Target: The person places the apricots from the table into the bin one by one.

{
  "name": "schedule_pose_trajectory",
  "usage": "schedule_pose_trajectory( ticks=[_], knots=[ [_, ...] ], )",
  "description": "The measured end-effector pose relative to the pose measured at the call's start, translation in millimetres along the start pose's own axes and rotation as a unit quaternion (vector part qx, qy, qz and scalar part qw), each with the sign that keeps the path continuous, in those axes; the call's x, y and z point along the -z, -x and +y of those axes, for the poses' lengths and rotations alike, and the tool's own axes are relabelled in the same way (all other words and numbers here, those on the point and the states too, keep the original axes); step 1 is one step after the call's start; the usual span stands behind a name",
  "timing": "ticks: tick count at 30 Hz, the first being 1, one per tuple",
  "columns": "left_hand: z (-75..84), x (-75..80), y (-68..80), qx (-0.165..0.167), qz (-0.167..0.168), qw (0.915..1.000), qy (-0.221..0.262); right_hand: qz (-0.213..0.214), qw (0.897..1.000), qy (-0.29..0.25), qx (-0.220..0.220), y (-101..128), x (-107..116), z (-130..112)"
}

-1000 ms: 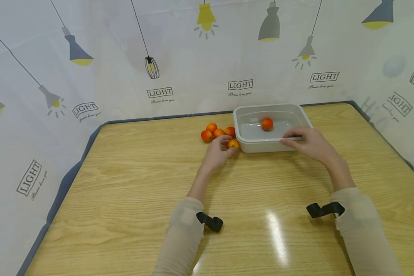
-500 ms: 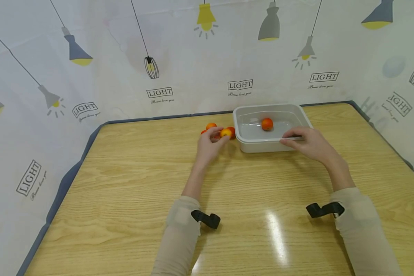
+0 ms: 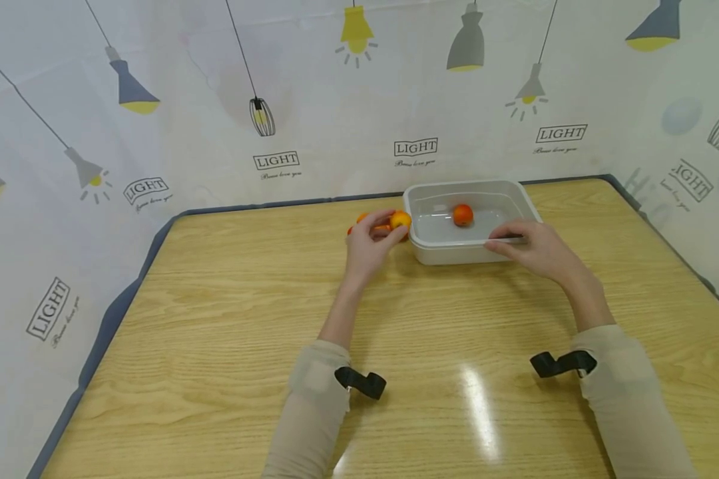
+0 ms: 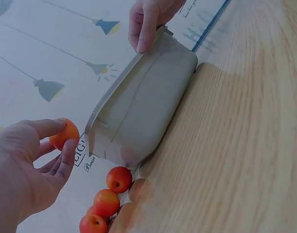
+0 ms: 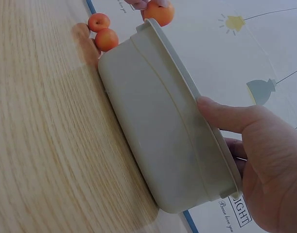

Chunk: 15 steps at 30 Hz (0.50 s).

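Note:
My left hand [image 3: 367,255] pinches a small round orange-red fruit [image 3: 401,220] between thumb and fingers. It holds the fruit in the air, close to the left end of a pale grey plastic box [image 3: 455,256]. Inside the box lies one similar fruit [image 3: 463,215]. My right hand [image 3: 545,249] grips the box's front rim near the right corner, the thumb [image 5: 221,112] outside and the fingers over the inner side. Several more such fruits [image 4: 107,203] sit grouped on the table left of the box, mostly behind my left hand in the head view.
The wooden table [image 3: 228,319] ends at a dark blue border along the back and left. Behind it hangs a pale sheet [image 3: 335,113] printed with lamps. Black camera mounts [image 3: 361,382] are strapped on both beige sleeves.
My left hand has taken the fruit from beside the box's front left corner, lifted it off the table, and carried it up to the box's left rim. The right hand stays on the rim.

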State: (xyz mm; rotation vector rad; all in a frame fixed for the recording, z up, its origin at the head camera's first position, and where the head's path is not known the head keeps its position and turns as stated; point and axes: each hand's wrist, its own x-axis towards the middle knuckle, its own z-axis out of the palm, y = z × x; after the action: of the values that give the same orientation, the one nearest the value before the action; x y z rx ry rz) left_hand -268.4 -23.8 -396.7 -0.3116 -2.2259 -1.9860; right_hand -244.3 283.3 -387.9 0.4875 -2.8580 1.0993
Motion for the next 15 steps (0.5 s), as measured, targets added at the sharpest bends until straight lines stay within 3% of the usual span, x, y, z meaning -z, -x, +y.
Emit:
schedule_pose_trajectory(
  ticks=[15],
  knots=[
    [5.9, -17.5, 4.8, -0.016, -0.042, 0.999, -0.004, -0.01, 1.0, 0.002, -0.007, -2, 0, 0]
  ],
)
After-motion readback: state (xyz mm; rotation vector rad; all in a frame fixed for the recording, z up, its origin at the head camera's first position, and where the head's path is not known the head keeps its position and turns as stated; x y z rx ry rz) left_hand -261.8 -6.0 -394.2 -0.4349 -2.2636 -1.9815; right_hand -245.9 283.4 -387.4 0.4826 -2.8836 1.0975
